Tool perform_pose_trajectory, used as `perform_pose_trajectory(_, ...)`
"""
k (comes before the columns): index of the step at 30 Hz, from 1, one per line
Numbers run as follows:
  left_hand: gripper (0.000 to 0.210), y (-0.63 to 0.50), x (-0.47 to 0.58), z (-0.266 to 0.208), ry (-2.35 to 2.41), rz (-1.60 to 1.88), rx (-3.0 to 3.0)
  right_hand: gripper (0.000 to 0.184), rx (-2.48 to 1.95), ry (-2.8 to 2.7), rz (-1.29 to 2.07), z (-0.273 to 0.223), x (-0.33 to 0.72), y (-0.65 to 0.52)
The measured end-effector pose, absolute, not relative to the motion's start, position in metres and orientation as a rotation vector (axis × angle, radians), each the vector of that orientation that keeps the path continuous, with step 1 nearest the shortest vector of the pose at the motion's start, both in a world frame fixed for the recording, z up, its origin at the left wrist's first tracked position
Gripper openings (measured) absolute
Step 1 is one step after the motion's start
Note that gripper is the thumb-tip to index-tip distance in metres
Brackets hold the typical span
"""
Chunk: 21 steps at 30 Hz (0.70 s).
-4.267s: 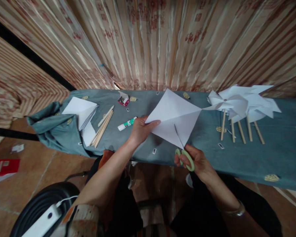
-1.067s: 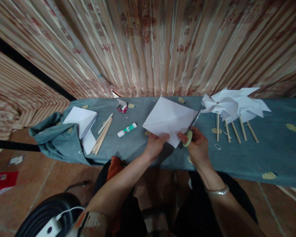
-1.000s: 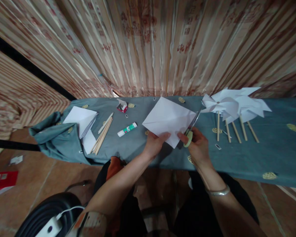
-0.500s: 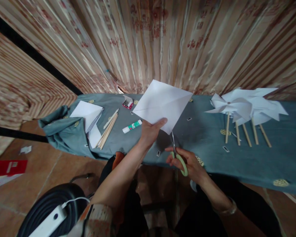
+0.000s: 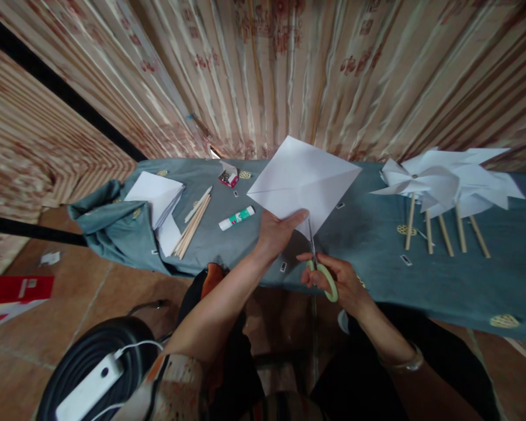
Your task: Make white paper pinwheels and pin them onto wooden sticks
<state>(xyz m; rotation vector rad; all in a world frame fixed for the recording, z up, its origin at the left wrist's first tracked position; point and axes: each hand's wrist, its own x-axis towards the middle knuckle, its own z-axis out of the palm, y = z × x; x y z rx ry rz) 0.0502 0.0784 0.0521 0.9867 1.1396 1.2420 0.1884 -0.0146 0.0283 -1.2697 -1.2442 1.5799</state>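
Observation:
A square of white paper [image 5: 302, 172] with crease lines is held up in the air, one corner pointing down toward me. My left hand [image 5: 278, 234] pinches it near that lower corner, thumb on top. In my right hand [image 5: 339, 286] is a pair of scissors [image 5: 323, 279] with light green handles, my fingers through the loops. The scissor blades reach into the paper's lower corner, close by my left thumb. Paper pinwheels [image 5: 442, 178] on wooden sticks lie together to the right of my hands.
On the cloth-covered table [image 5: 368, 251] lie a glue stick [image 5: 236, 218], a small open red box [image 5: 228, 177], wooden sticks [image 5: 193, 228] and stacked white paper [image 5: 155, 196]. A pleated curtain [image 5: 263, 76] hangs behind. A white power strip [image 5: 90, 389] rests on a black coil at lower left.
The scissor blades have moved from the paper's corner tip further into the paper. Both hands and the paper have shifted slightly right in view, and the view itself has moved a little.

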Motion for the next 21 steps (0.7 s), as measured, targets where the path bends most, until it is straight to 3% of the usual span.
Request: perform_pose_trajectory(21, 0.017, 0.0783, 0.0479, 0.0477, 1.14, 1.25, 0.994, 0.051, -1.244, -1.28, 1.582, 0.0257, 0.1875, -0.0119)
